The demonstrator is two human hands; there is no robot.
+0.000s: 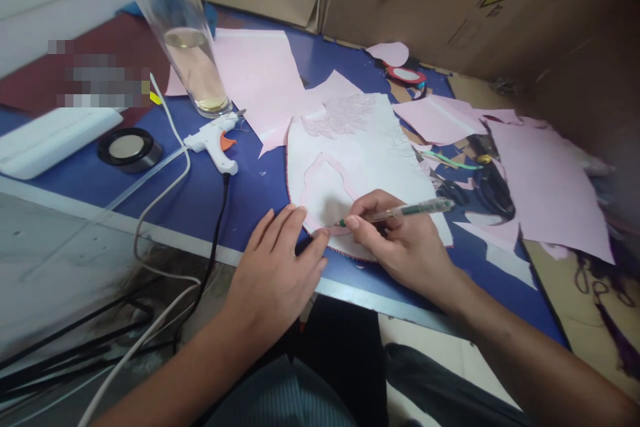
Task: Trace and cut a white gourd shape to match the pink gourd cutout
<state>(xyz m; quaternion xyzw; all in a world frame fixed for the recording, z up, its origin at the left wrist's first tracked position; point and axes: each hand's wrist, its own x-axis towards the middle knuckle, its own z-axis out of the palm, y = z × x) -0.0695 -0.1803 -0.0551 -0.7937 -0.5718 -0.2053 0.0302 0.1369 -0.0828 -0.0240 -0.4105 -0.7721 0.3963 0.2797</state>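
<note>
A white panel (pixel 397 177) with a dark red beaded edge lies at the front of the blue table. On it rest a pink paper outline (pixel 327 165) with a wavy edge and a pale pink wing-like cutout (pixel 345 115). My left hand (pixel 280 257) lies flat with fingers spread, its tips at the panel's lower left edge and the outline. Between thumb and fingers, my right hand (pixel 395 237) grips a clear pen (pixel 407 209) with a green tip. That tip touches down at the lower part of the outline, near my left thumb.
Left of the panel are a white glue gun (pixel 213 140), a tall glass of pale liquid (pixel 193 67) and a round black-rimmed tin (pixel 129 149). Pink paper sheets (pixel 547 180) and scraps lie behind and right. Cardboard boxes (pixel 450 7) stand at the back. Cables hang over the front edge.
</note>
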